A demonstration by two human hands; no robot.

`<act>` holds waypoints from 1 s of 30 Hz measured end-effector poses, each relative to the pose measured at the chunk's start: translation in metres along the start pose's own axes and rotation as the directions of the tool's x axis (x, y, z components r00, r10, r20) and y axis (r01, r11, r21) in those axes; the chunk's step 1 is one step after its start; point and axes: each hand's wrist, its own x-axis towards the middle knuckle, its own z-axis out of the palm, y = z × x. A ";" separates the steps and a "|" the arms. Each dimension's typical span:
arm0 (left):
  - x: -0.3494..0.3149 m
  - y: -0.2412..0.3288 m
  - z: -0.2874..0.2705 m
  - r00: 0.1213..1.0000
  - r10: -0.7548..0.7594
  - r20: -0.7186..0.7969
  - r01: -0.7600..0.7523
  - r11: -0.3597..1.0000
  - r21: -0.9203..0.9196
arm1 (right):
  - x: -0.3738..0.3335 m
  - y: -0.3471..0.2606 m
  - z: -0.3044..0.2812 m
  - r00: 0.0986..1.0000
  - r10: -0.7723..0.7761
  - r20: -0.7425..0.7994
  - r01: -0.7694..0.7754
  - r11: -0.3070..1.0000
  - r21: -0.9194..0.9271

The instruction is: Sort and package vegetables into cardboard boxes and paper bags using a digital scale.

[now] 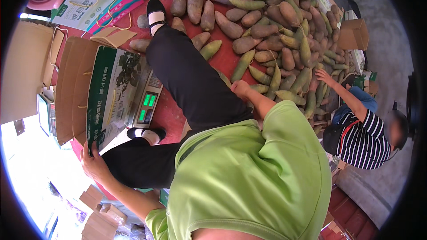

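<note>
My left hand grips the near edge of a green-and-white cardboard box, with its thumb on the printed side. The box stands with its flaps open on a digital scale whose display is lit green. My right hand is closed, fingers curled, at the near edge of a vegetable pile. Whether it holds anything is hidden. Beside it lie green radishes and brownish-red, long root vegetables.
The pile spreads over a red ground sheet. At the right, another person in a striped shirt reaches a hand into it. Printed cartons stand at the far left; an open brown box is at the pile's right edge.
</note>
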 end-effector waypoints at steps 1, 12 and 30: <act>-0.001 -0.002 0.002 1.000 0.001 0.001 -0.001 1.000 0.004 | 0.002 0.001 -0.006 0.997 0.072 0.033 -0.074 0.997 0.038; -0.011 -0.009 0.027 0.994 -0.014 -0.109 0.004 0.996 -0.093 | -0.013 0.015 -0.046 0.962 0.247 -0.114 -0.255 0.965 -0.064; -0.014 0.012 0.027 0.966 -0.063 -0.251 0.028 0.989 -0.142 | -0.020 0.002 -0.013 0.992 0.126 0.002 -0.094 0.749 -0.656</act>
